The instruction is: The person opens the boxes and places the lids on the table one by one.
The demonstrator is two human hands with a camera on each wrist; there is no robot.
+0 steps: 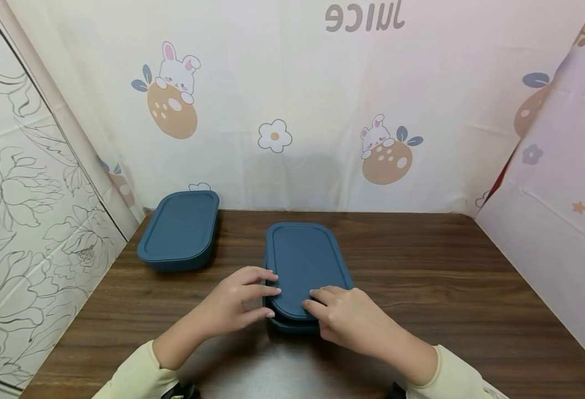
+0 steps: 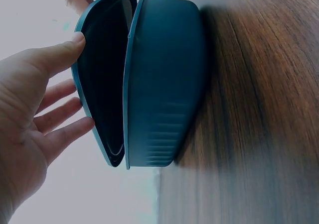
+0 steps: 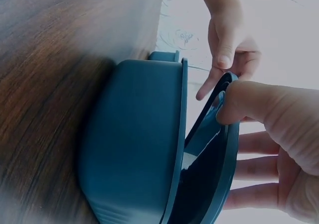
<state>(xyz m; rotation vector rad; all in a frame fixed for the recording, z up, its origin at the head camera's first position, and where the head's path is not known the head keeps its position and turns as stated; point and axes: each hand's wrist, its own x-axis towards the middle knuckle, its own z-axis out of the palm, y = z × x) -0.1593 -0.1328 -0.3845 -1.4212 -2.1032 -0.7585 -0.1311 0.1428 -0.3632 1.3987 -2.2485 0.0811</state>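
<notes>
A dark blue lid (image 1: 304, 260) lies tilted over a rectangular dark blue food container (image 2: 167, 79) on the table. Its near side is raised, and a gap shows between lid and rim in both wrist views. My right hand (image 1: 347, 318) pinches the lid's near right corner, thumb under the edge and fingers on top. At the left edge, my left hand (image 1: 235, 299) has its fingers spread and fairly straight, fingertips at the lid's rim. The container's inside is mostly hidden; a pale patch shows through the gap in the right wrist view.
A second dark blue container (image 1: 180, 227) with its lid on stands at the table's back left. The brown wooden table (image 1: 422, 266) meets a printed cloth (image 1: 312, 100) behind and a white cloth at the right. A flower-patterned panel (image 1: 28, 221) borders the left side.
</notes>
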